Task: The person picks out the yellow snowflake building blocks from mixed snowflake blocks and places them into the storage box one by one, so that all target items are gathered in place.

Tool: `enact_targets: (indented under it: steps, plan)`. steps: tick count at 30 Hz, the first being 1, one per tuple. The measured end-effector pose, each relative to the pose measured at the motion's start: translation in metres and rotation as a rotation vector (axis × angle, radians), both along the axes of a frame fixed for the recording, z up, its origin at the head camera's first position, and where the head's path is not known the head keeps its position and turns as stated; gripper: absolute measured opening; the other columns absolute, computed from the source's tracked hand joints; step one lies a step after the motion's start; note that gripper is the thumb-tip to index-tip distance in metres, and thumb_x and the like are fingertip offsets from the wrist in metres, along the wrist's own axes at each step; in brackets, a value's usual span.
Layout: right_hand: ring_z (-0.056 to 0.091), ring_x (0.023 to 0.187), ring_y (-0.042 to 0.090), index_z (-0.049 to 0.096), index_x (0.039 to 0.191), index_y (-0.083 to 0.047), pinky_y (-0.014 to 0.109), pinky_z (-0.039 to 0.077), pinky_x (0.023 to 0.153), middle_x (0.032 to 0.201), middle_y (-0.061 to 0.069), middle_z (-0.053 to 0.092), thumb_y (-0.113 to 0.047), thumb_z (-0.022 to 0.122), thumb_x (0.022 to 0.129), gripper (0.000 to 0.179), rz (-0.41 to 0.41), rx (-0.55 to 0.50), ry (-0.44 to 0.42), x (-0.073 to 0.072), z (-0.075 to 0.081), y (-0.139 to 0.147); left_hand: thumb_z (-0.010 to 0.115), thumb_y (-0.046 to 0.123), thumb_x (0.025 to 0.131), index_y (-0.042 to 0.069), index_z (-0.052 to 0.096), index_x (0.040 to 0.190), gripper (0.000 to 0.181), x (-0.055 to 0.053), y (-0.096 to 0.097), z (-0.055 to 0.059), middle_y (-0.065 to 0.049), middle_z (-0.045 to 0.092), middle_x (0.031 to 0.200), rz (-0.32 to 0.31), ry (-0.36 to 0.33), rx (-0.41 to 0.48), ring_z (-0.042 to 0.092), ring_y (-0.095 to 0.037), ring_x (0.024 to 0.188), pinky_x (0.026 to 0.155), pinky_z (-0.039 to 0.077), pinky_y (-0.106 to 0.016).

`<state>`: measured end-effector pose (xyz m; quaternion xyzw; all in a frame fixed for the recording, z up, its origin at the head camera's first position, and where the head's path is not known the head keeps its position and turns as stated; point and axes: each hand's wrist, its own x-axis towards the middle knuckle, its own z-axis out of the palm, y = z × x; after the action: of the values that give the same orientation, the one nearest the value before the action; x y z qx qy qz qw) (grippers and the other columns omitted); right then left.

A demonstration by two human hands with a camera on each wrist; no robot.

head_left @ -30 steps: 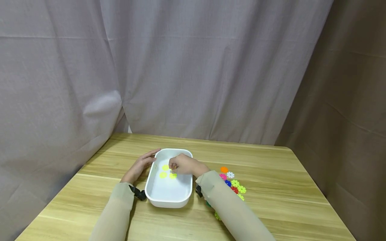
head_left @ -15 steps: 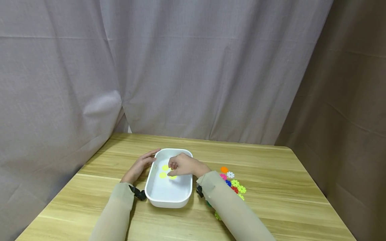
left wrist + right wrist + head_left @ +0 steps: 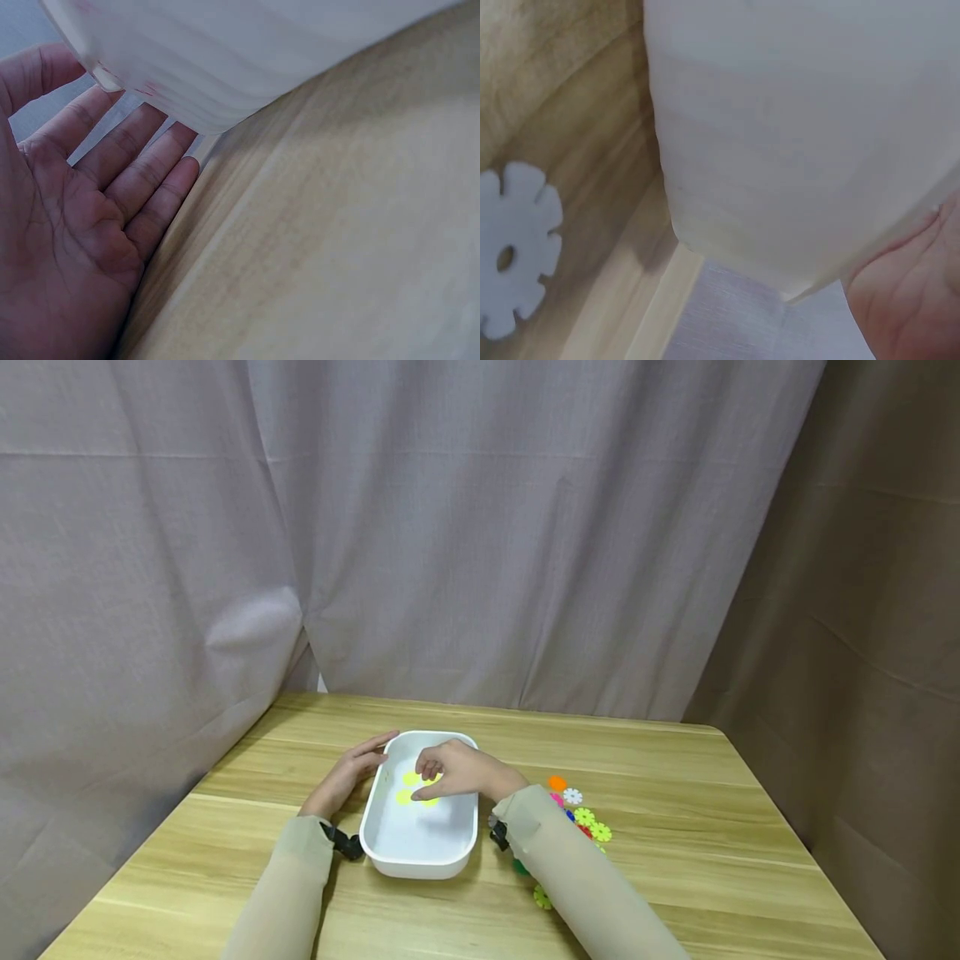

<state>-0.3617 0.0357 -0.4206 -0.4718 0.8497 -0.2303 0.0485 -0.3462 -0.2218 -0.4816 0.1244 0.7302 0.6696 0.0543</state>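
Observation:
A white rectangular tray [image 3: 420, 843] stands on the table with several yellow notched discs [image 3: 405, 797] lying on its floor. My left hand [image 3: 348, 781] rests against the tray's left side, fingers nearly straight; in the left wrist view the fingertips of that hand [image 3: 82, 202] meet the wall near the rim. Over the discs inside the tray is my right hand [image 3: 457, 771], thumb apart from loosely bent fingers, with nothing visible between them. The right wrist view shows only part of the right palm [image 3: 915, 300] beyond the tray wall [image 3: 802, 135].
Right of the tray lies a loose group of coloured notched discs: orange [image 3: 557, 783], white [image 3: 572, 796], yellow-green [image 3: 584, 816] and others, partly hidden by the right sleeve [image 3: 577, 868]. Grey curtains [image 3: 480, 543] stand behind the wooden table [image 3: 675, 827].
My right thumb and fingers, closed together on a small yellow disc a second ago, have spread apart and let it go. The left hand and the tray have stayed in place.

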Motion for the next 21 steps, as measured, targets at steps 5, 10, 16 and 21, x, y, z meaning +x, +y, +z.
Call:
enact_targets:
  steps: [5,10,16,21]
  plan:
    - [0.068,0.092,0.011,0.071,0.110,-0.006,0.021,0.054,0.083,0.099,0.002,0.074,-0.050,0.079,0.083,0.053,0.014,-0.043,-0.028,0.004,0.005,0.004,0.056,0.021,0.098,0.022,0.050,0.150,0.052,0.000,0.000,0.000,-0.005,0.044,0.155,0.000,0.008,-0.010,0.043,-0.027,0.139,0.116,0.031,-0.047]
    - [0.067,0.096,0.013,0.070,0.112,-0.006,0.025,0.054,0.088,0.103,0.003,0.072,-0.054,0.075,0.085,0.055,0.018,-0.081,-0.054,0.007,0.009,0.010,0.056,0.021,0.098,0.023,0.052,0.149,0.051,0.001,0.000,0.001,-0.005,0.045,0.154,0.001,0.000,0.000,0.044,-0.028,0.139,0.116,0.030,-0.048]
    - [0.067,0.098,0.013,0.069,0.111,-0.014,0.032,0.055,0.092,0.106,0.003,0.072,-0.053,0.074,0.086,0.047,-0.015,-0.112,-0.077,0.010,0.011,0.019,0.057,0.021,0.098,0.022,0.051,0.149,0.052,0.001,0.000,0.001,-0.006,0.044,0.155,0.006,-0.007,-0.002,0.043,-0.029,0.139,0.116,0.029,-0.049]
    - [0.066,0.097,0.010,0.068,0.110,-0.017,0.038,0.055,0.093,0.102,-0.002,0.072,-0.049,0.075,0.087,0.040,-0.033,-0.145,-0.090,0.014,0.013,0.027,0.058,0.022,0.098,0.022,0.051,0.149,0.052,0.000,0.000,0.000,-0.005,0.043,0.155,0.016,-0.007,-0.007,0.044,-0.029,0.138,0.117,0.028,-0.048]
